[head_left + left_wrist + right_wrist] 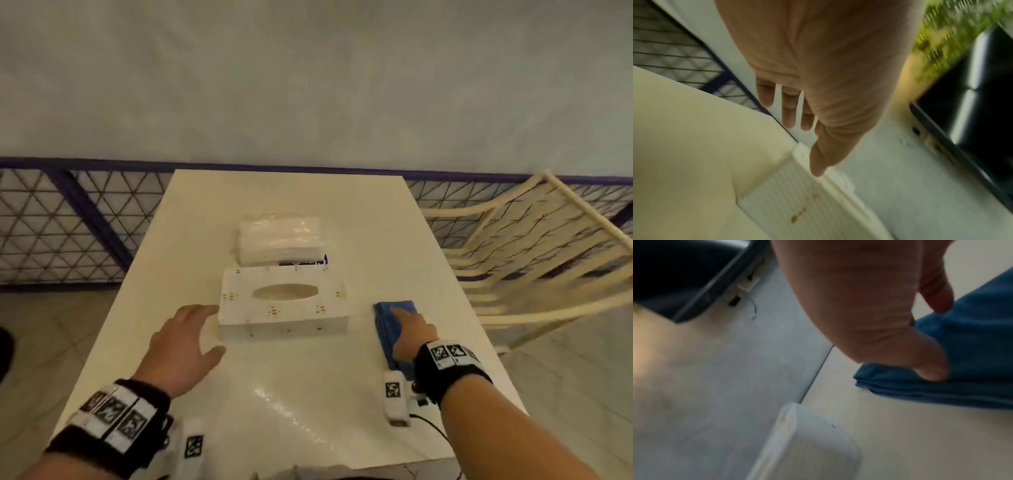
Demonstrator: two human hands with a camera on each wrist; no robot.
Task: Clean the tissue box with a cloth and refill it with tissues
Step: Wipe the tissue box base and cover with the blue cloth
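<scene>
Box (283, 301): mid-bench, long axis left to right.
Cloth (394, 325): right of box.
Right hand (412, 334): nearer, fingers gripping cloth.
Left hand (181, 346): spread, empty, at box's left end.

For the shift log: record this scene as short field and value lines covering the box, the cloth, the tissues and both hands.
tissue box: white tissue box mid-table, oval slot on top, no tissue showing in the slot
cloth: folded blue cloth lying on the table to the right of the box
refill: wrapped tissue pack behind the box
left hand: left hand fingers spread, at the box's left end, no grip
right hand: right hand on the cloth, thumb at its folded edge
surface: white table
</scene>
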